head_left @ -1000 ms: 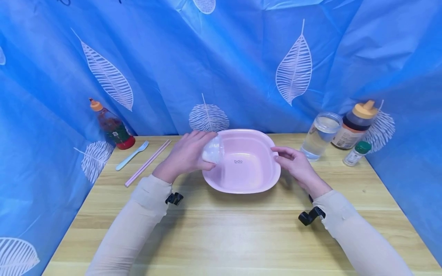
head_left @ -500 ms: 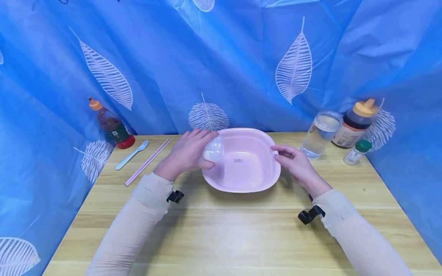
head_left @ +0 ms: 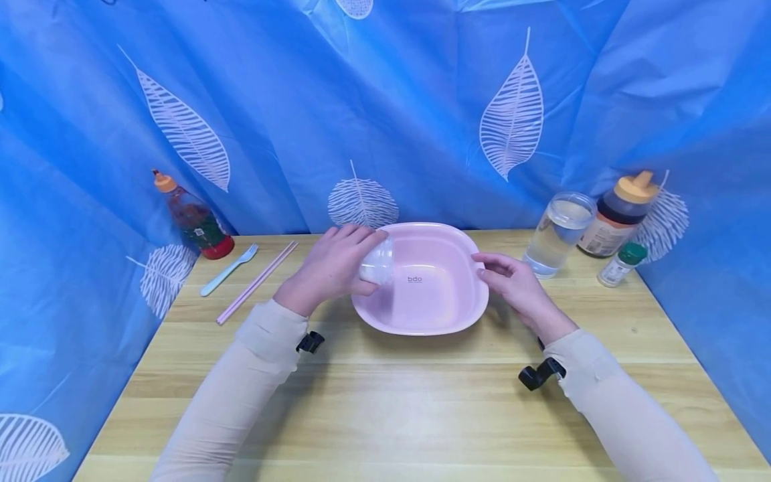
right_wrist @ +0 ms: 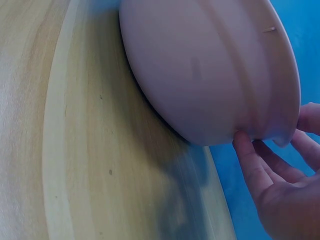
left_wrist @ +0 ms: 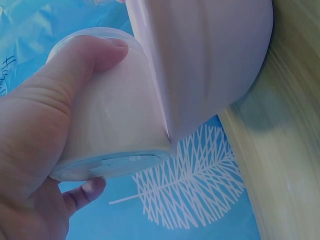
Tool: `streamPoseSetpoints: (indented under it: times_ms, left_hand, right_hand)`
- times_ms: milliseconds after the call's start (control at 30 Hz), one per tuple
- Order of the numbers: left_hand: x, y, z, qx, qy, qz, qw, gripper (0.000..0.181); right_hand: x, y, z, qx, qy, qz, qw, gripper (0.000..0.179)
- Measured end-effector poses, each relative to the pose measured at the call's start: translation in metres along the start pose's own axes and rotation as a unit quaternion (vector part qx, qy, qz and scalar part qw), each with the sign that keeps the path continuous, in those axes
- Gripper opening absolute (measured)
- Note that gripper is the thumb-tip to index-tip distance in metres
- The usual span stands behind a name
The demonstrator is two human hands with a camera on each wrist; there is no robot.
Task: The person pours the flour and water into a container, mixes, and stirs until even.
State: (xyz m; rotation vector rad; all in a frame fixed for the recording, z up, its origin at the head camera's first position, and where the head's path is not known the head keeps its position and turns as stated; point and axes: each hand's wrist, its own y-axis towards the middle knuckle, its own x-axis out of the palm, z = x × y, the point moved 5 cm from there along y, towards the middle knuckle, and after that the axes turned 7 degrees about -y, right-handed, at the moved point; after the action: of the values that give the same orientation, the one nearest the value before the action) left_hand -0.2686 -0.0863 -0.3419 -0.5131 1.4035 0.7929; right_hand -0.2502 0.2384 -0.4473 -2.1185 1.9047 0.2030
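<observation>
The left hand is gripping a tilted cup at the basin, whose rim the right hand is apparently pinching.

Head view bright, faint glare on tabletop, soft shadow beside pink basin. Wrist views dimmer, softer.

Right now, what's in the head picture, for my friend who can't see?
The left hand holds a cup tilted over a pink basin, which the right hand holds. At left: red bottle, fork, chopsticks; at right: glass, dark bottle, jar.
</observation>
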Motion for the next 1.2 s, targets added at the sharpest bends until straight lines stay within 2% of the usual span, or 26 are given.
streamPoseSetpoints:
  times_ms: [800, 1200]
  left_hand:
    - [0.005, 0.007, 0.013, 0.040, 0.024, 0.014, 0.9988, 0.098]
    - [0.009, 0.008, 0.018, 0.078, 0.046, 0.043, 0.9949, 0.095]
  right_hand:
    - [0.000, -0.001, 0.000, -0.003, -0.001, -0.002, 1.0000, 0.052]
    - [0.000, -0.001, 0.000, -0.003, 0.004, -0.005, 1.0000, 0.053]
